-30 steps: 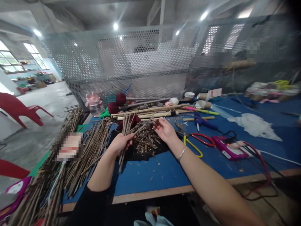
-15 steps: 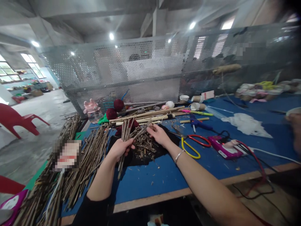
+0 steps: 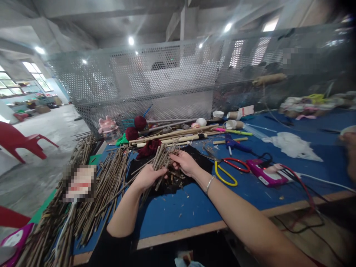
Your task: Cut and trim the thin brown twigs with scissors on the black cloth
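My left hand [image 3: 148, 177] is closed around a small bundle of thin brown twigs [image 3: 159, 156], which slants up and to the right. My right hand [image 3: 185, 163] pinches at the twigs near the bundle's upper right side. Both hands are close together over a black cloth [image 3: 167, 190] strewn with short twig scraps [image 3: 180, 178]. The ends of the bundle below my left hand are blurred. Left of the cloth lie many longer twigs [image 3: 102, 189], loosely side by side.
Scissors [image 3: 228, 173] with red and yellow handles and a blue glue gun [image 3: 231, 142] lie to the right. Beyond them are a purple power strip [image 3: 263, 173] and cables. Yarn balls [image 3: 140, 122] and sticks [image 3: 178, 139] line the back, before a perforated metal screen [image 3: 155, 85].
My left hand has moved right with the bundle, which now tilts more to the right. My right hand has shifted slightly left and down, closer to the left.
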`<state>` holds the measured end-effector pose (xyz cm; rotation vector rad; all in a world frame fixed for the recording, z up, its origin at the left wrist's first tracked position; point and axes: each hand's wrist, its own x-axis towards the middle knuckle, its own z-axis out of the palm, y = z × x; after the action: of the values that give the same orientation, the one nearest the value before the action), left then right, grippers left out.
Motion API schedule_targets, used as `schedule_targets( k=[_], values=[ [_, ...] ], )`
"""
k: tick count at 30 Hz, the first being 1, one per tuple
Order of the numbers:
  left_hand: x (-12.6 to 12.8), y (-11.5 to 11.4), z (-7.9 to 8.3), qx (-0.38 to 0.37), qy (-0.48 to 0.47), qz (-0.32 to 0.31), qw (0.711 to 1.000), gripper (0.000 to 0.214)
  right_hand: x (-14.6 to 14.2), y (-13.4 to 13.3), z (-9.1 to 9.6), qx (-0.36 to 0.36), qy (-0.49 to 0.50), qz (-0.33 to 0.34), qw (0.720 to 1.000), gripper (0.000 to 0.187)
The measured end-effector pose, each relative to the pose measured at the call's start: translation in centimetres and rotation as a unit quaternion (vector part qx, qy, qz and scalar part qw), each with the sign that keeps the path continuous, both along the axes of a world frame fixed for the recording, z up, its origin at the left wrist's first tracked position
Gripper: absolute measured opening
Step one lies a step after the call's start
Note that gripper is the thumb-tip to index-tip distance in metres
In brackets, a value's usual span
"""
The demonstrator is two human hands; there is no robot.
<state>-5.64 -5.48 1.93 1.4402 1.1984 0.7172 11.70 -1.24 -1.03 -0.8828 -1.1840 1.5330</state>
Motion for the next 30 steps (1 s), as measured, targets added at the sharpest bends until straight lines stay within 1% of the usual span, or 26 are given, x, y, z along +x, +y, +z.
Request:
schedule_targets(
  k=[3,6,8,10,12,14,15,16,17,21,22,24,26,27,30],
  values=[
    [0.4,0.0,-0.1,-0.021,-0.013,0.044,0.999,0.037,-0.3,-0.1,-0.2,-0.011,0.017,0.019,1.000,0.036],
    [0.4,0.2,-0.2,-0.037,-0.045,0.075,0.996,0.036,-0.1,0.0,-0.5,-0.011,-0.025,0.024,0.999,0.032],
    [0.2,0.4,-0.4,-0.042,-0.071,0.104,0.991,0.039,0.3,0.2,-0.5,0.003,-0.069,0.009,0.998,0.030],
    [0.2,0.5,-0.5,-0.046,-0.083,0.122,0.988,0.042,0.8,0.4,-0.5,0.030,-0.121,-0.028,0.992,0.029],
    [0.2,0.5,-0.5,-0.048,-0.079,0.114,0.989,0.043,1.2,0.4,-0.2,0.085,-0.176,-0.081,0.977,0.031],
    [0.3,0.4,-0.5,-0.037,-0.066,0.084,0.994,0.039,1.4,0.4,0.0,0.150,-0.219,-0.125,0.956,0.036],
    [0.3,0.3,-0.5,-0.030,-0.057,0.068,0.996,0.037,1.3,0.3,0.1,0.171,-0.232,-0.137,0.948,0.038],
    [0.4,0.3,-0.5,-0.022,-0.047,0.053,0.997,0.035,1.2,0.3,0.2,0.177,-0.239,-0.139,0.945,0.040],
    [0.5,0.2,-0.5,-0.012,-0.035,0.042,0.998,0.033,1.1,0.2,0.3,0.167,-0.242,-0.131,0.947,0.041],
    [0.5,0.1,-0.7,0.007,-0.013,0.020,1.000,0.032,0.4,-0.2,0.3,0.066,-0.207,-0.058,0.974,0.042],
    [0.5,0.1,-0.8,0.004,-0.015,0.019,1.000,0.033,0.3,-0.3,0.3,0.051,-0.198,-0.046,0.978,0.042],
    [0.5,0.2,-1.0,-0.005,-0.024,0.027,0.999,0.034,0.2,-0.4,0.3,0.056,-0.200,-0.053,0.977,0.043],
    [0.6,0.3,-1.2,-0.011,-0.029,0.042,0.999,0.035,0.3,-0.4,0.3,0.093,-0.233,-0.087,0.964,0.044],
    [0.6,0.4,-1.3,-0.011,-0.030,0.056,0.998,0.035,0.3,-0.5,0.3,0.120,-0.257,-0.105,0.953,0.044],
    [0.3,0.7,-1.2,-0.004,-0.032,0.124,0.992,0.036,0.5,-0.7,0.3,0.219,-0.335,-0.145,0.905,0.043]
  ],
)
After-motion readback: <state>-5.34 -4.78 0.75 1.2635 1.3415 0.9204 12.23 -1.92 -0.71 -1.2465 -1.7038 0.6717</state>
